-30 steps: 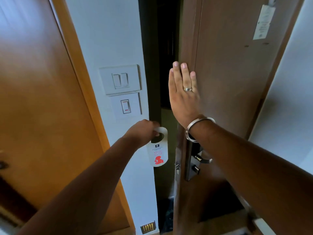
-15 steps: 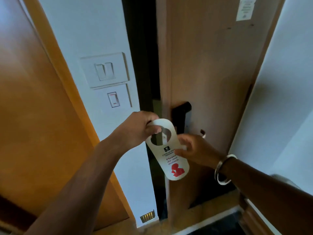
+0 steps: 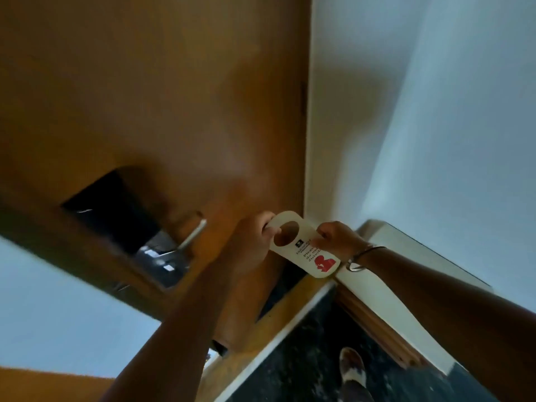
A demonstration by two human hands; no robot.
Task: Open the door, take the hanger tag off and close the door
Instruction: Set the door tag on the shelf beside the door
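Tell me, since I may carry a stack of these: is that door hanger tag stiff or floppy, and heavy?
The hanger tag looks fairly stiff: it stays flat between the left hand and right hand, without sagging. It is probably light, since fingertip pinches at its edges carry it. The thin rim around its round hole seems likeliest to bend or tear.

The hanger tag (image 3: 304, 247) sits between the left hand (image 3: 255, 242) and the right hand (image 3: 336, 237), in front of the door (image 3: 174, 97), with the lever handle (image 3: 193, 233) to its left, the wall (image 3: 406, 111) to its right, and a shoe (image 3: 352, 369) below on the floor (image 3: 290, 369).
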